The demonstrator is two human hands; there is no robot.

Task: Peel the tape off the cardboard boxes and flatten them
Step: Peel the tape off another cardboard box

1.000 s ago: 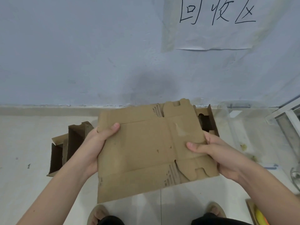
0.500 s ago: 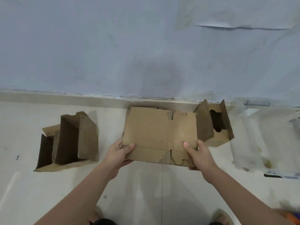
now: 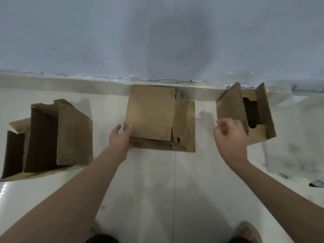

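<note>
A flattened brown cardboard box (image 3: pixel 150 113) lies on the white floor against the wall, on top of another flat cardboard sheet (image 3: pixel 190 123). My left hand (image 3: pixel 120 139) holds its near left corner, thumb on top and the edge between thumb and index finger. My right hand (image 3: pixel 229 137) hovers to the right of the stack, fingers loosely curled, holding nothing. It is in front of an unflattened open box (image 3: pixel 259 116) with a cut-out hole. A second open box (image 3: pixel 70 130) stands at the left. I see no tape.
The blue-grey wall (image 3: pixel 157 41) and its skirting run across the back. Clear plastic sheets (image 3: pixel 294 137) lie on the floor at the right. My feet (image 3: pixel 249 232) in sandals show at the bottom edge.
The flattened cardboard went from held up in both hands down onto the flat sheet by the wall. My right hand let go and moved right toward the box with the hole.
</note>
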